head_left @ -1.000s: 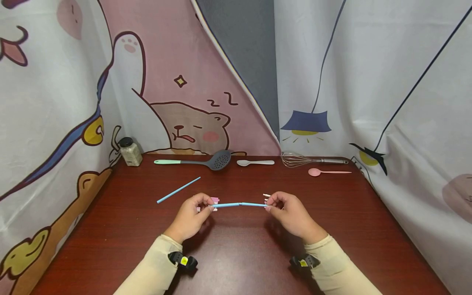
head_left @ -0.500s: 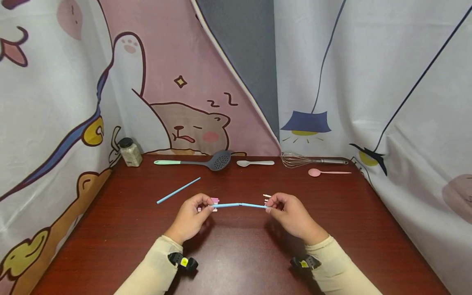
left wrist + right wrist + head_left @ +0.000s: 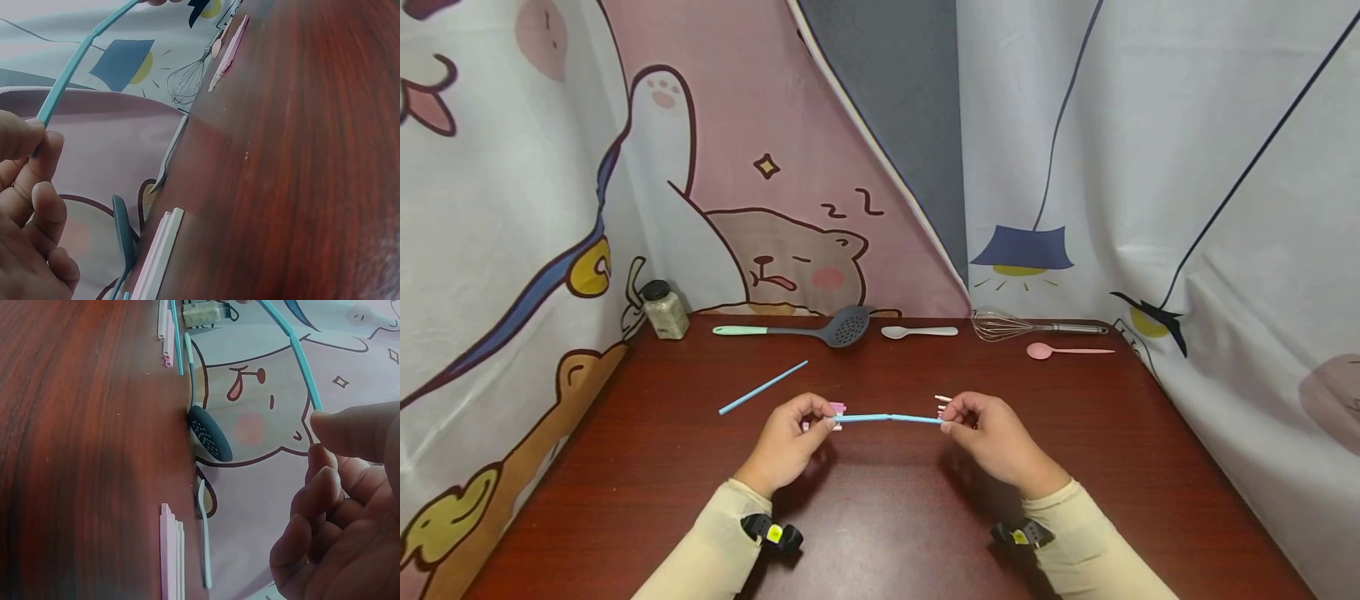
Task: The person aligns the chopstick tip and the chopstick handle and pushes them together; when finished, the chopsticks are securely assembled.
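Note:
A light-blue stick (image 3: 861,417) spans both hands above the table, kinked at its middle, its two halves meeting at the bend. My left hand (image 3: 790,437) pinches its left end between thumb and forefinger. At the other end my right hand (image 3: 996,437) pinches it the same way, its remaining fingers loosely curled in the right wrist view. Pink and white sticks (image 3: 159,256) lie on the table beyond my left hand, and another group of pink and white sticks (image 3: 167,550) beyond my right. Both groups are partly hidden by the hands in the head view.
Left of the hands lies another blue stick (image 3: 763,387). Along the back edge are a black-lidded jar (image 3: 666,310), a slotted skimmer (image 3: 820,331), a white spoon (image 3: 919,332), a whisk (image 3: 1037,326) and a pink spoon (image 3: 1067,351). Printed curtains (image 3: 1022,125) hang behind.
My hands stay almost still with the blue stick between them. Its bend has dropped very slightly; the things on the table have not moved.

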A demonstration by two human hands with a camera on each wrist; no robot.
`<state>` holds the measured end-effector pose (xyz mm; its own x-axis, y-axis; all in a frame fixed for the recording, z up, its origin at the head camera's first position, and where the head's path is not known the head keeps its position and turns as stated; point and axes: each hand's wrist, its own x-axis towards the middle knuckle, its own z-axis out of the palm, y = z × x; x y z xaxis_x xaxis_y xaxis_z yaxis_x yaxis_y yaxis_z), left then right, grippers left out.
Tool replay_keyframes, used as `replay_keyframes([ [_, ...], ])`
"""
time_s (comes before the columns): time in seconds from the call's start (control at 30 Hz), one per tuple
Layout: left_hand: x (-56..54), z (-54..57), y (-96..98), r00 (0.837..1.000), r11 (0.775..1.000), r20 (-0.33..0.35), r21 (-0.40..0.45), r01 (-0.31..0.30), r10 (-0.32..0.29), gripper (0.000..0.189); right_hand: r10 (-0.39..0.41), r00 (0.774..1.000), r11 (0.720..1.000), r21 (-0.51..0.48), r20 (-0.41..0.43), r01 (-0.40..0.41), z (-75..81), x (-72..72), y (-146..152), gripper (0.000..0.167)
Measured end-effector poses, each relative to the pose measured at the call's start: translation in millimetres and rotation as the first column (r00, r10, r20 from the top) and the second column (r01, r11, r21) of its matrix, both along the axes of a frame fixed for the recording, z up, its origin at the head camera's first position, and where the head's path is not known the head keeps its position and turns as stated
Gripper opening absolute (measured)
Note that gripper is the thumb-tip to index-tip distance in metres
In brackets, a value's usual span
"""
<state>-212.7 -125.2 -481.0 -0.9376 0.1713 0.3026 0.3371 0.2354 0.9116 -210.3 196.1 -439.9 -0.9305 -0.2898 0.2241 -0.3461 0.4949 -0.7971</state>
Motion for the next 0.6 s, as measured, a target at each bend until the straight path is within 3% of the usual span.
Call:
replay_keyframes([
  [0.23,2.8,3.9,1.3,0.997,0.996,-0.068,-0.082,-0.032,0.026,0.007,0.0,1.0,1.0,0.018,0.001,0.0,1.6,0.5,0.6,0.013],
  [0.47,2.4,0.8,3.6,0.999,0.995,-0.043,0.104,0.004,0.0,0.009,-0.008,0.999,0.997,-0.076,-0.042,0.004,-4.1,-4.0,-1.0,0.009],
  [0.6,2.8,0.9,5.2,0.999,0.992,-0.051,0.126,0.0,0.006,0.01,-0.034,0.997,0.993,-0.117,-0.07,0.025,-6.6,-5.5,-1.7,0.008],
])
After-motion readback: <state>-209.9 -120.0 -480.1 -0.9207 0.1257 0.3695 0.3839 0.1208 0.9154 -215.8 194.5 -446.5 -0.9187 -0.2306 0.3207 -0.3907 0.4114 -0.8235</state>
